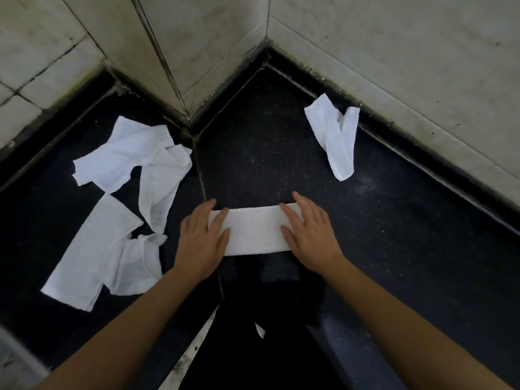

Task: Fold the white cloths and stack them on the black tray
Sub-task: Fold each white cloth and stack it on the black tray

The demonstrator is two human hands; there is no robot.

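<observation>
A white cloth [254, 230] folded into a long strip lies flat on the black counter [394, 235] in front of me. My left hand [203, 240] presses flat on its left end with straight fingers. My right hand [309, 235] presses flat on its right end the same way. Several loose white cloths [123, 198] lie crumpled and overlapping to the left. One more crumpled white cloth [336, 136] lies at the back right near the wall. I cannot pick out a black tray apart from the dark surface.
Tiled walls [394, 52] close the counter at the back, and a wall corner [185, 108] juts forward between the two counter sections. A seam [208, 192] runs down the counter under my left hand. The counter's front edge [197, 342] is near my forearms.
</observation>
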